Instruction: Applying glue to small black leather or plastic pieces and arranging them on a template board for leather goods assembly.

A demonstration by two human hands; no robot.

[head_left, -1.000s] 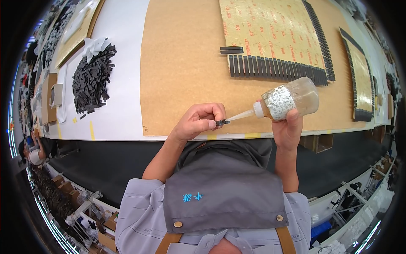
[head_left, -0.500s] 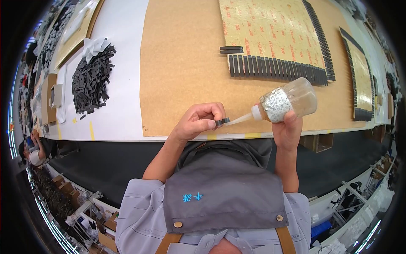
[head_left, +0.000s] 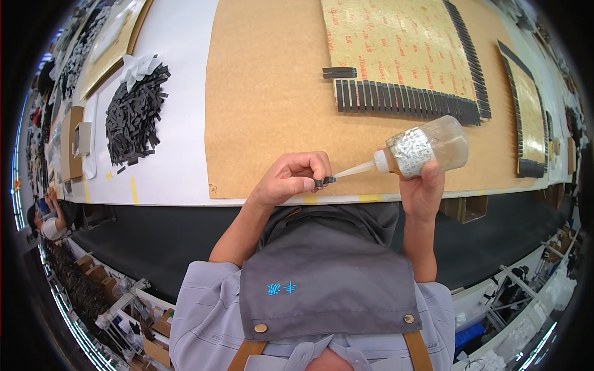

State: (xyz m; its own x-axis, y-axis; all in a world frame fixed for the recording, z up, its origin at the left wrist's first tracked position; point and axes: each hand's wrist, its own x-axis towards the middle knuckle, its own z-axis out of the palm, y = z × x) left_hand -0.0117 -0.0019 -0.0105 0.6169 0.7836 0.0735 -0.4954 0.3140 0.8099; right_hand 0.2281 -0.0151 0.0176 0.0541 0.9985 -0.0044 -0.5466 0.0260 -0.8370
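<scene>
Between thumb and fingers, my left hand (head_left: 292,177) pinches a small black strip (head_left: 326,181), which looks bent or looped. My right hand (head_left: 422,190) grips a squeeze bottle (head_left: 427,148) from below. The bottle is clear with a silvery wrap and lies tilted on its side. Its long pale nozzle points left, and the tip is at the strip's right end; whether they touch I cannot tell. Farther off lies a yellowish board (head_left: 396,46) with red print, black strips lined along its near and right edges. Two loose strips (head_left: 340,73) rest at its left corner.
A heap of black strips (head_left: 133,114) lies on the white tabletop (head_left: 176,123) at left, a white petal-shaped piece on top. Brown sheeting (head_left: 266,93) covers the middle. Another strip-edged board (head_left: 526,111) is at far right. A cardboard box (head_left: 73,142) stands left; a person (head_left: 52,219) is beyond.
The bottle has shifted slightly right, and its nozzle tip has moved a little up from the black strip. My left hand is nearly still.
</scene>
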